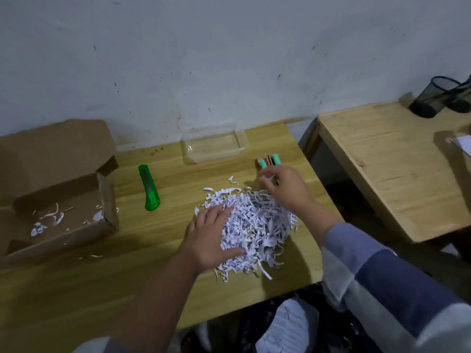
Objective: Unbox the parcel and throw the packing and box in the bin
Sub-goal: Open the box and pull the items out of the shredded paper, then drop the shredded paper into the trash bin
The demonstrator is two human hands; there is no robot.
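Head view: my left hand (212,236) lies spread on the shredded paper (254,225) near the desk's (76,289) front edge; my right hand (285,186) pinches small, partly hidden markers (270,160). The opened box (58,200) is cut off at the left edge.

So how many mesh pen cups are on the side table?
2, both at the far right corner of the side table: one mesh cup nearer, another beside it, cut off by the frame edge.
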